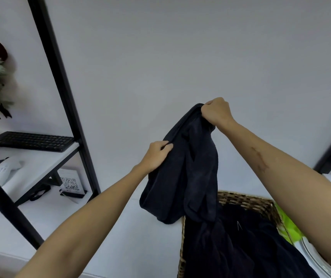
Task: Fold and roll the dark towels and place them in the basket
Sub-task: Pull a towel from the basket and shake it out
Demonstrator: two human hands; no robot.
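Dark towel (196, 167) held up mid-frame, both hands gripping it.
Right hand (216, 112) bunches the top edge in a closed fist; left hand (156, 155) pinches a side fold lower down, fingers curled into the cloth. Towel's lower end hangs into the wicker basket (248, 201) at lower right, where more dark cloth (250, 247) lies. Black keyboard (30, 141) sits on the shelf at left.
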